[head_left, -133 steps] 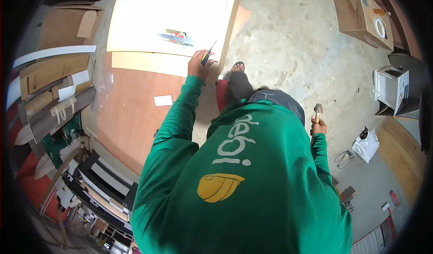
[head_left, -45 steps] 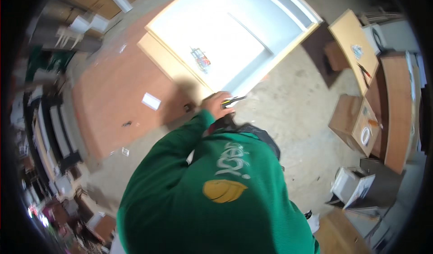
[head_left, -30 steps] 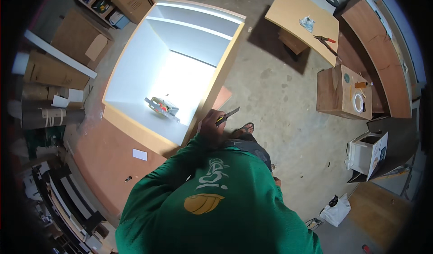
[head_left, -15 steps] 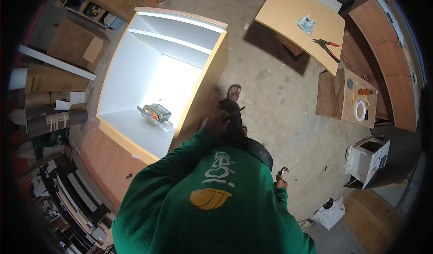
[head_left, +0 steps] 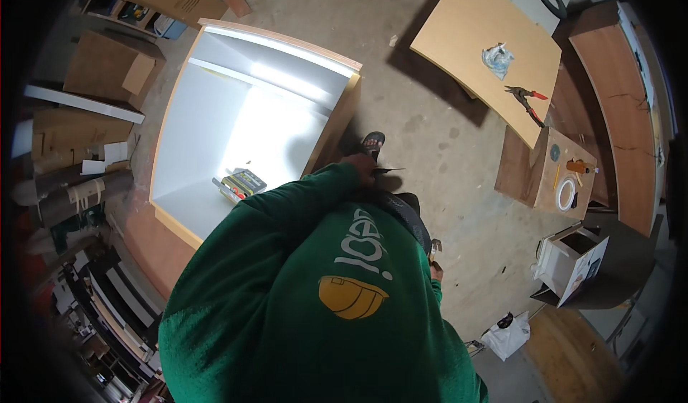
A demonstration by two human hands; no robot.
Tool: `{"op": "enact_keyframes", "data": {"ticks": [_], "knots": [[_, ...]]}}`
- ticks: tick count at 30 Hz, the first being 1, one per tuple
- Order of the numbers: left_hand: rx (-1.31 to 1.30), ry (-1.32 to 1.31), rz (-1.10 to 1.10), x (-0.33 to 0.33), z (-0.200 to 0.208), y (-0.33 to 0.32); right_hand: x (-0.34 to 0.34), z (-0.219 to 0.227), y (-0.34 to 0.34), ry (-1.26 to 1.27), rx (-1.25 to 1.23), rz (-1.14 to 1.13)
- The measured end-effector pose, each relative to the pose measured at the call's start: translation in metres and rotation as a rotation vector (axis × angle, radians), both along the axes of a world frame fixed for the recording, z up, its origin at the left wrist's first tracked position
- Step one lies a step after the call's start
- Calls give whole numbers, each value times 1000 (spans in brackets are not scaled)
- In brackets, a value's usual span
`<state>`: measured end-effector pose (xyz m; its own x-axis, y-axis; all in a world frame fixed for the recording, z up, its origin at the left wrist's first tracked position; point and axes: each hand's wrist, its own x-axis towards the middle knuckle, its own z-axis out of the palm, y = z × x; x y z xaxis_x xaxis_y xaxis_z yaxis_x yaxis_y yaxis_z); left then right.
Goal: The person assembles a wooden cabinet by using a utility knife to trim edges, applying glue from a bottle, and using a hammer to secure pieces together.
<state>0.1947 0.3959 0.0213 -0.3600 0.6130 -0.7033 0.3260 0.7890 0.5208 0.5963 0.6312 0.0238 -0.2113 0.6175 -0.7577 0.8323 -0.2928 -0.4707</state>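
My left hand [head_left: 360,168] is closed around a slim, dark, pointed tool [head_left: 389,169], whose tip sticks out to the right; its exact kind does not show. The hand is beside the right side panel of an open cabinet [head_left: 340,127], which has a white inside and wood-coloured edges. Low by my right leg, my right hand [head_left: 436,270] is closed on a hammer [head_left: 436,247] with its head up; my body partly hides that arm. Inside the cabinet lies a dark and yellow box [head_left: 245,181], partly covered by my left sleeve.
Red-handled snips [head_left: 527,102] and a crumpled plastic bag [head_left: 497,60] lie on a board tabletop [head_left: 466,30] at the far right. A wooden box [head_left: 545,166] carries a white tape roll [head_left: 566,194]. Cardboard boxes [head_left: 107,70] stand left. A white bag [head_left: 507,337] is on the floor.
My left hand has moved forward and slightly right with the dark tool, its sleeve now crossing the cabinet's near corner. My right hand and the hammer have shifted forward and left. The view has turned slightly.
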Motion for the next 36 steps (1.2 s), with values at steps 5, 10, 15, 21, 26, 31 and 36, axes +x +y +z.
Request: {"op": "enact_keyframes", "data": {"ticks": [5,10,15,21,26,31,36], "knots": [[86,169,10,-5,16,12,-3,-11,-6,8,-2,-118],[64,108,-74,-5,8,11,24,-41,-42,49,-60,-357],[229,-4,-167,31,98,23,79,-55,-116,-30,-65,-650],[389,-47,-30,44,187,17,181,-225,-204,-163,-220,-899],[431,99,202,43,187,-5,100,-121,-233,-17,-276,-874],[487,165,302,4,178,-32,45,-146,-234,2,-306,-779],[624,121,564,-91,156,-66,-28,-154,-237,310,-234,-905]]}}
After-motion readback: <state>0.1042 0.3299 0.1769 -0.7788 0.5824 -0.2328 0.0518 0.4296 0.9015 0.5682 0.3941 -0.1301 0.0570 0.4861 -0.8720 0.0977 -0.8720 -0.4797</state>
